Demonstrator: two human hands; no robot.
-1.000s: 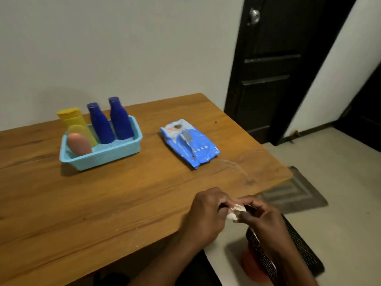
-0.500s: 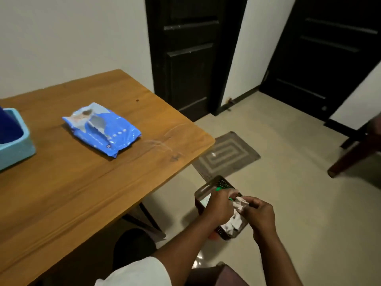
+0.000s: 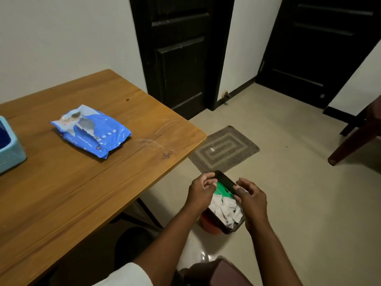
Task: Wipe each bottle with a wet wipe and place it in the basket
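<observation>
Both my hands hover over a dark perforated bin (image 3: 223,178) on the floor, which holds several crumpled white wipes (image 3: 225,209) and a green scrap. My left hand (image 3: 201,189) has loosely curled fingers and holds nothing. My right hand (image 3: 250,196) has relaxed fingers and is also empty. The blue wet wipe pack (image 3: 92,131) lies on the wooden table (image 3: 61,193). Only a corner of the light blue basket (image 3: 10,153) shows at the left edge, with a dark blue bottle (image 3: 3,139) inside it.
A grey doormat (image 3: 224,150) lies on the tiled floor beyond the bin. Two dark doors (image 3: 181,50) stand at the back. A wooden chair leg (image 3: 352,143) is at the right. A dark stool corner (image 3: 216,271) sits below my arms.
The used wipe that both hands pinched has left my fingers and lies in the bin. My hands have parted. The view swung right, away from the basket.
</observation>
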